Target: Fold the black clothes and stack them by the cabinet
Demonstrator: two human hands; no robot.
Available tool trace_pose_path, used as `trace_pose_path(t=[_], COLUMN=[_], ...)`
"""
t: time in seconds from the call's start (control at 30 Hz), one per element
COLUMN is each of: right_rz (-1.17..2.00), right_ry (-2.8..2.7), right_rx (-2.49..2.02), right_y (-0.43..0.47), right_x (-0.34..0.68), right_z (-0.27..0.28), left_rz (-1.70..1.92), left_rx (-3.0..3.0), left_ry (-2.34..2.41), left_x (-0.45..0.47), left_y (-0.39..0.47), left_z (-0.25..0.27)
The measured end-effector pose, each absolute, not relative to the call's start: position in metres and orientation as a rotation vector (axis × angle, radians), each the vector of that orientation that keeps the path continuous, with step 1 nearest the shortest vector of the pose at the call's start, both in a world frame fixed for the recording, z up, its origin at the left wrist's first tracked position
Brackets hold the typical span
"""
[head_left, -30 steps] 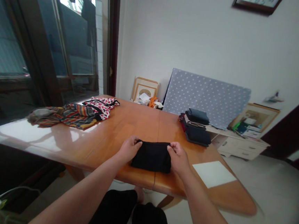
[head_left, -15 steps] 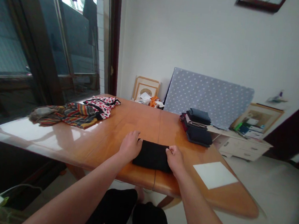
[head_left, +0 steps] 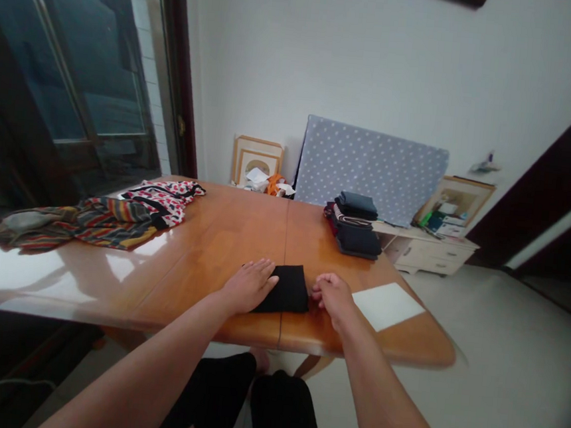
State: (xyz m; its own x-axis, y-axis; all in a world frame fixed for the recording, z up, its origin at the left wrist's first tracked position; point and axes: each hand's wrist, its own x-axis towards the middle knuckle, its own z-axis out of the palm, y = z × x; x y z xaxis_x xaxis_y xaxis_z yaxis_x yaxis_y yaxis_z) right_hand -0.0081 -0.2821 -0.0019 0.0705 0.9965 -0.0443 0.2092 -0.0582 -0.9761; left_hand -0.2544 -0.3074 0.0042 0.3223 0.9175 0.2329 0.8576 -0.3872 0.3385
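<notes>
A folded black garment [head_left: 286, 289] lies flat near the front edge of the wooden table [head_left: 244, 227]. My left hand [head_left: 252, 284] rests on its left part, palm down with the fingers stretched out. Just off the garment's right edge is my right hand [head_left: 331, 294], its fingers curled in and nothing visible in them. A white sheet [head_left: 388, 305] lies to the right of that hand.
A stack of folded clothes [head_left: 357, 227] stands at the table's back right. Crumpled striped clothing [head_left: 109, 222] and a red-and-white patterned garment [head_left: 174, 197] lie at the left. Behind the table are a dotted cloth-covered panel [head_left: 369, 168] and a white cabinet [head_left: 432, 253].
My right hand has let go of the garment's right edge and moved slightly off it. My left hand has gone from gripping the left edge to lying flat on top. The view has turned right.
</notes>
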Motion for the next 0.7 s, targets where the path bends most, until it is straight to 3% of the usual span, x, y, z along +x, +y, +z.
trace_pose_path(t=[0.27, 0.7], right_rz=[1.063, 0.754], right_ry=[-1.606, -2.015], right_rx=[-1.373, -1.448], right_y=[-0.333, -0.329], right_x=[0.010, 0.010], right_z=[0.007, -0.001], left_rz=[0.520, 0.459], left_rx=[2.424, 2.528], left_ry=[1.672, 1.720], left_x=[-0.253, -0.247], left_y=[-0.304, -0.310], left_z=[0.003, 0.009])
